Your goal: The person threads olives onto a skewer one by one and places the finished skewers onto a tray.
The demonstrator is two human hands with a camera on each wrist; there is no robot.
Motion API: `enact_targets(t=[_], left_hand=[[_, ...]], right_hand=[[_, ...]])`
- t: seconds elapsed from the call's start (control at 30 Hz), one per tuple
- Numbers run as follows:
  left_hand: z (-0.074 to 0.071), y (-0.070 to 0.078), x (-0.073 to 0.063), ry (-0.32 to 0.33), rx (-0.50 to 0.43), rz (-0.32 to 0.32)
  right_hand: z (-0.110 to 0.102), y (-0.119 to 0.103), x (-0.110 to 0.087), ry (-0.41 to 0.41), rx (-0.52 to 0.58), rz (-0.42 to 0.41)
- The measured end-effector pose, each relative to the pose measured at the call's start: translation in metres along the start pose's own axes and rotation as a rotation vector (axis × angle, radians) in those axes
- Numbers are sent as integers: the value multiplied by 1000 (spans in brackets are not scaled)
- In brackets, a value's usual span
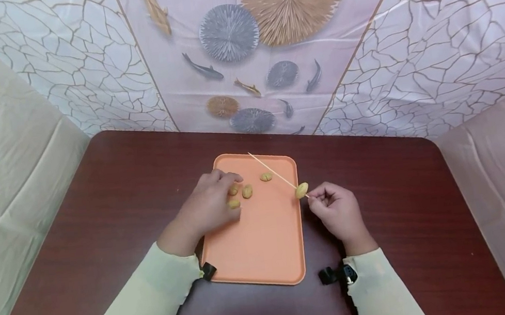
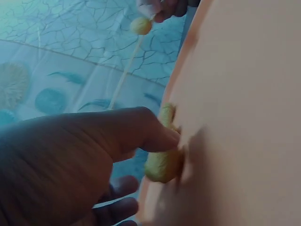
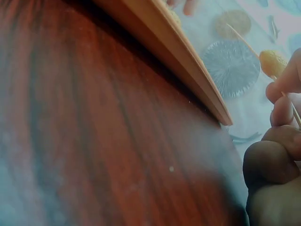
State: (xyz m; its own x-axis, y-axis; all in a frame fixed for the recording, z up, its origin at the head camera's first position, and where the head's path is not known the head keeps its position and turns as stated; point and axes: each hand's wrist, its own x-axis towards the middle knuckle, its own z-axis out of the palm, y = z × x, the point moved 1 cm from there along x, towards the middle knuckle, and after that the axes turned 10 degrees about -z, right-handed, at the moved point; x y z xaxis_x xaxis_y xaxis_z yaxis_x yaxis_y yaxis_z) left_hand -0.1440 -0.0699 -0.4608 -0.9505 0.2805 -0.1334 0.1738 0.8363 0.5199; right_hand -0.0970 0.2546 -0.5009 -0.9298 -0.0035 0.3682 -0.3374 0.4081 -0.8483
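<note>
My right hand [image 1: 339,212] pinches a thin wooden skewer [image 1: 272,169] near its lower end, just past the tray's right edge. One oval, yellow-green olive-like fruit [image 1: 302,190] is threaded on it close to the fingertips, and the bare tip slants up over the tray. Several similar fruits [image 1: 247,192] lie on the orange tray [image 1: 267,249]. Over the tray's left side, my left hand [image 1: 208,201] reaches in with thumb and fingers spread around the nearest fruits. In the left wrist view, its thumb overlaps one fruit [image 2: 162,167].
The tray lies on a dark reddish-brown wooden table [image 1: 393,204]. A patterned cloth backdrop [image 1: 234,76] rises behind the table, with pale cloth [image 1: 6,170] at the left side. Black camera straps [image 1: 338,274] sit at the wrists.
</note>
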Motion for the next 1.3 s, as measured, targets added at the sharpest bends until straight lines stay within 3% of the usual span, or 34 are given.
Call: enact_targets(t=[0.33, 0.67, 0.8, 0.97, 1.3], left_hand=[[-6, 3, -3, -125, 91, 97], [-2, 3, 0, -87, 133, 92], [-7, 5, 0, -4, 21, 113], [-15, 8, -1, 99, -200, 105], [-7, -9, 10, 211, -605, -112]], right_hand=[[0, 7, 1, -19, 4, 13], [1, 7, 1, -41, 10, 8], [1, 6, 1, -49, 14, 8], [2, 5, 2, -56, 11, 9], [2, 7, 1, -83, 35, 23]])
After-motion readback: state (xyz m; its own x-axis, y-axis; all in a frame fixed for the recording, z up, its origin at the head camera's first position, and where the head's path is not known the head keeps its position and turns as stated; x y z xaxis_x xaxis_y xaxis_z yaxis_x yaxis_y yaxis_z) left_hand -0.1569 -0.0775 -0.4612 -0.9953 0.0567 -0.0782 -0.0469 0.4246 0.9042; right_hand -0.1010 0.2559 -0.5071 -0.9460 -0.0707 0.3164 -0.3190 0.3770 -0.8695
